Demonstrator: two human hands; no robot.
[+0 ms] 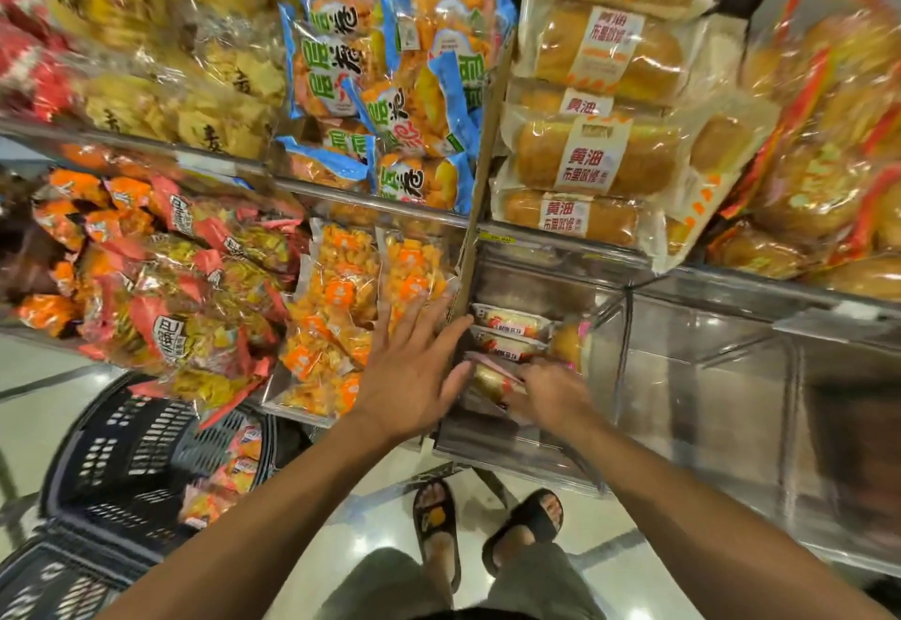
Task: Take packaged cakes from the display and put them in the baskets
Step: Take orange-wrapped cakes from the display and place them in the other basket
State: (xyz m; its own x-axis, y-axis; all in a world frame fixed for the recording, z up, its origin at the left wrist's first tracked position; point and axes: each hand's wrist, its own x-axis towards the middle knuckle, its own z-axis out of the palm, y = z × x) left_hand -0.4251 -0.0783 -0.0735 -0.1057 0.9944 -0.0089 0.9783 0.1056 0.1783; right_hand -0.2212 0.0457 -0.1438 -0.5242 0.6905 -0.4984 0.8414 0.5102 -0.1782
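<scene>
One black basket (122, 449) sits low at my left, a few packets (242, 466) inside it. Ahead, my left grip (414, 366) is flat and open, fingers spread by the orange snack bags (336, 288). My right grip (551, 395) pinches a packaged cake (490, 383) (pink-edged wrapper) in the clear bin (507, 444). Two more cakes (509, 322) lie just behind it.
</scene>
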